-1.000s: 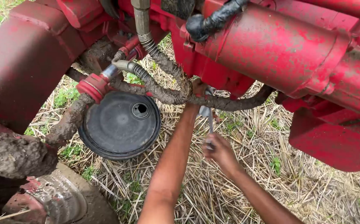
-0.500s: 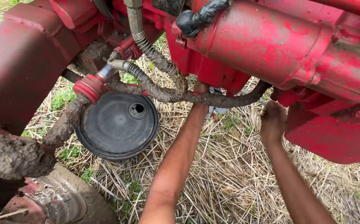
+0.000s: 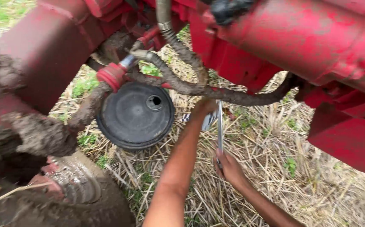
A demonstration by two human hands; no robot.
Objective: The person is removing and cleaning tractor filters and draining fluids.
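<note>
Right hand (image 3: 228, 167) holds 1 wrench (image 3: 220, 126); left hand (image 3: 204, 107) reaches under 2 hoses (image 3: 182, 86).

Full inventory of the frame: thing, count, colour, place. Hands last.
Machine body: one, red and mud-streaked, across the top and right.
Hoses: several, mud-caked, running under the body at centre.
Fitting: one, red, at the hose end above the disc.
Round cover: one, black disc with a small hole, left of centre.
Muddy wheel part: one, brown-grey, bottom left.
Straw and grass: dry yellow with green patches, covering the ground.
Wrench: one, silver, upright at centre.
Left hand: up at the hoses, by the wrench's top end.
Right hand: gripping the wrench's lower end.
</note>
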